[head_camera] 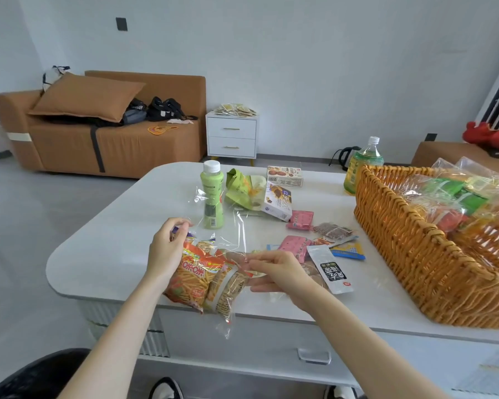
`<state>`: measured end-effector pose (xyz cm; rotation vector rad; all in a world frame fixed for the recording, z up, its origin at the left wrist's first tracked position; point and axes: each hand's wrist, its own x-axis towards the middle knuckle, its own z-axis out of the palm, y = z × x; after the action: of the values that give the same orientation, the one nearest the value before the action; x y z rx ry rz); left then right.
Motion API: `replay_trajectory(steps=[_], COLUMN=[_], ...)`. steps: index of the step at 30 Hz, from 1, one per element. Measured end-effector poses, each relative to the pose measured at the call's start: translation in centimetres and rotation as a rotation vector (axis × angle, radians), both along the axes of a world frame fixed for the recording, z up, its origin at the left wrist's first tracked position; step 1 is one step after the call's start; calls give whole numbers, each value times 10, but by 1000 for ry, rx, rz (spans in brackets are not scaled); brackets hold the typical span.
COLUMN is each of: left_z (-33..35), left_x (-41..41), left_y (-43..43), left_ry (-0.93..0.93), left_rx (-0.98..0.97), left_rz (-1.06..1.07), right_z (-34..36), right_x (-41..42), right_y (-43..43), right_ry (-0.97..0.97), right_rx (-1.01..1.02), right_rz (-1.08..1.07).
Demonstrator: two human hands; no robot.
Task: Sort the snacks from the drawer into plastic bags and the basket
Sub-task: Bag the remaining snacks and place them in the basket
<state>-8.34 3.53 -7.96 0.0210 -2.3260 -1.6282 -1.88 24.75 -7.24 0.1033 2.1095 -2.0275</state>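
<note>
Left hand [167,250] and right hand [280,273] both pinch the open mouth of the clear plastic bag [213,254]. Orange snack packs [189,280] are inside it, at the near edge of the white table [104,249] (pack print not legible). Loose sachets [297,244] mid-table. Wicker basket [401,254] on the right holds bagged snacks. Beyond: green bottle [212,197], white nightstand [232,136], brown sofa [113,145].

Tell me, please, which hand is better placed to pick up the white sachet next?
Probably the right: the right hand lies just beside the white sachet, whereas the left hand pinches the clear bag at its mouth, farther off across the orange snack packs.
</note>
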Motion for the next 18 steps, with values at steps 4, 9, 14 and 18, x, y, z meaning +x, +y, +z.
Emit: replay_trajectory(steps=[4, 9, 14, 18], left_z=[0, -11, -20, -23], left_x=[1, -1, 9, 16], left_y=[3, 3, 0, 1], left_ry=[34, 14, -190, -171], left_rx=[-177, -555, -798, -912], left_rz=[67, -26, -98, -201], right_z=[-11, -23, -15, -9], right_x=[-5, -23, -30, -29], right_y=[-15, -52, -45, -8], right_ry=[-135, -220, -113, 236], right_rx=[-315, -567, -75, 619], right_rz=[-168, -146, 33, -132])
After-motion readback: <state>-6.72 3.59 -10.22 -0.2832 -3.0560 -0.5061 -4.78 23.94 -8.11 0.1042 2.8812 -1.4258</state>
